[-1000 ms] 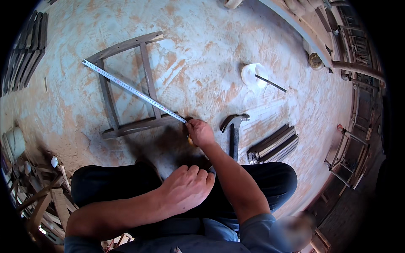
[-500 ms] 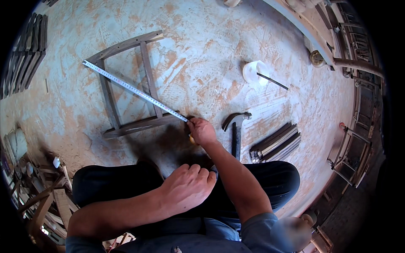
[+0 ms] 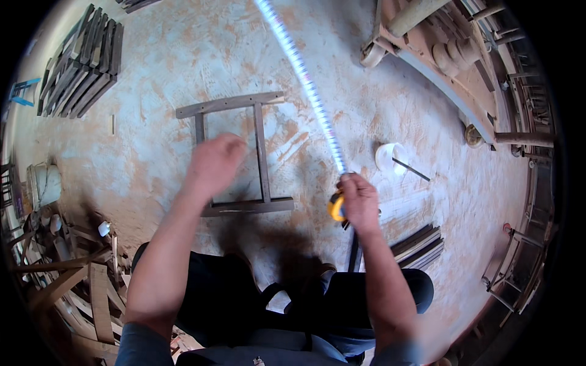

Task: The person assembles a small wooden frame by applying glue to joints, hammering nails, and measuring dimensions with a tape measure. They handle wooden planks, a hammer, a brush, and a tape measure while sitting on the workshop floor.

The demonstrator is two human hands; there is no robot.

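Note:
My right hand (image 3: pixel 359 198) is closed round a tape measure (image 3: pixel 336 208) with a yellow and black case. Its long white blade (image 3: pixel 310 91) stretches up past the top edge, lifted off the floor. Below it lies a dark wooden frame (image 3: pixel 262 152) of two slightly curved rails joined by two straight bars. My left hand (image 3: pixel 217 161) is above the frame's left bar, hiding part of it. Motion smears its bent fingers, so I cannot tell whether they touch the wood. Beside my right wrist shows a hammer's dark handle (image 3: pixel 354 251); its head is mostly covered by that hand.
A white tub (image 3: pixel 384 157) with a dark stick stands right of my right hand. A bundle of dark slats (image 3: pixel 421 247) lies by my right knee. Stacked frames (image 3: pixel 85 67) are at the far left, scrap wood (image 3: pixel 97 299) at the near left, a wooden bench (image 3: pixel 452 79) at the far right.
My right hand has moved right, swinging the tape blade off the frame and upward. My left hand has gone from near my lap to over the frame. The head view has shifted.

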